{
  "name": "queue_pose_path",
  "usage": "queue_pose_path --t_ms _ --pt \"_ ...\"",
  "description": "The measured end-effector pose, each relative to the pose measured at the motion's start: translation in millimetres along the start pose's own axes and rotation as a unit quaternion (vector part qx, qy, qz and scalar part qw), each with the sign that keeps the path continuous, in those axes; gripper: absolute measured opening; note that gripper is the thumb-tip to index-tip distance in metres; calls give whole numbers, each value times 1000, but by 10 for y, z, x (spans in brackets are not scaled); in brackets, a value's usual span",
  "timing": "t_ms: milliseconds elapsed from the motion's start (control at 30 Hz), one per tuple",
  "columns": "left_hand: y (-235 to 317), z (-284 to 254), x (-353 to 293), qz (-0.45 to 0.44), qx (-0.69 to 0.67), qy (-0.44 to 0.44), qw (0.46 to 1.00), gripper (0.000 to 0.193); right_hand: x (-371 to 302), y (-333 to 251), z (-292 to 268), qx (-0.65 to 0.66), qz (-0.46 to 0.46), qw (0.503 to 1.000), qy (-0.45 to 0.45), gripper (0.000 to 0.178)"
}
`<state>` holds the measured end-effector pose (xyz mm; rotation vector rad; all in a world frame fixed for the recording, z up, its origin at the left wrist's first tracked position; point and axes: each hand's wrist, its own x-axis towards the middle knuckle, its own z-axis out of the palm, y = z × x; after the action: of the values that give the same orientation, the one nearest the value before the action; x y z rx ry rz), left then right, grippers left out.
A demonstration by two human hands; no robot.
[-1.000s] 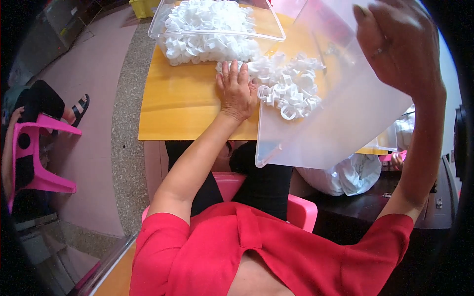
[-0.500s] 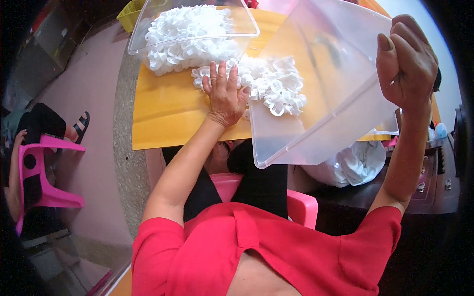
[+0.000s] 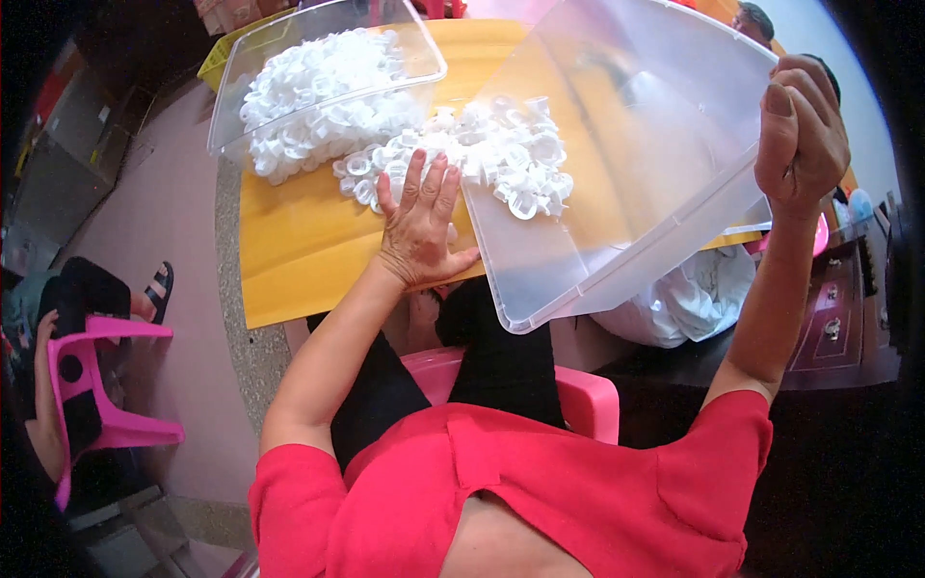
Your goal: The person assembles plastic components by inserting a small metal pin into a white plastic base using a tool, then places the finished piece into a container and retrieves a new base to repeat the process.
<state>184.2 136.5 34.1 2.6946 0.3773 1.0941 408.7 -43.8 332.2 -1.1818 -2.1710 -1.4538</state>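
Note:
My right hand [image 3: 806, 140] is closed around the upper right rim of a large clear plastic box [image 3: 655, 183], which stands tilted over the table. A loose heap of small white plastic ring-like parts [image 3: 515, 159] lies at the left end of this box and spreads onto the tabletop. Whether the heap's right side lies inside the box or just beyond it, I cannot tell. My left hand [image 3: 421, 226] is open, fingers spread, palm down at the near side of the heap, holding nothing. At the back left, a second clear box [image 3: 438, 72] is piled with the same white parts.
The yellow table [image 3: 289, 275] ends just before my lap. Below its right side sits a white sack [image 3: 674, 303], beside dark drawers [image 3: 831, 308]. A yellow crate [image 3: 220, 63] stands beyond the table. At left, another person sits near a pink chair [image 3: 111, 385].
My left hand has drawn back from the heap toward the table's near edge. The tilted box has shifted slightly in my right hand, which still grips its rim. The whole view has moved a little.

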Motion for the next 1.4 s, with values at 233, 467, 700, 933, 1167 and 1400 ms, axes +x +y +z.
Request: queue_pose_path --t_ms 233,467,700,933,1167,1400 --pt "-2 133 40 -40 149 -33 988 66 -561 50 -107 -45 127 991 22 27" --pt "-14 147 12 -47 167 -34 984 59 -1046 -102 85 -51 228 972 34 25" --pt "34 126 25 -52 148 -30 987 57 -1776 -286 413 -69 312 948 -19 24" --pt "16 129 4 -37 134 -28 990 55 -2360 -296 723 -103 398 908 -85 29" --pt "-32 189 33 -34 153 -20 987 50 -2170 -342 588 -125 373 907 -148 32" --pt "-22 144 -18 -23 154 -3 988 56 -1228 -1120 213 60 400 913 -55 24"
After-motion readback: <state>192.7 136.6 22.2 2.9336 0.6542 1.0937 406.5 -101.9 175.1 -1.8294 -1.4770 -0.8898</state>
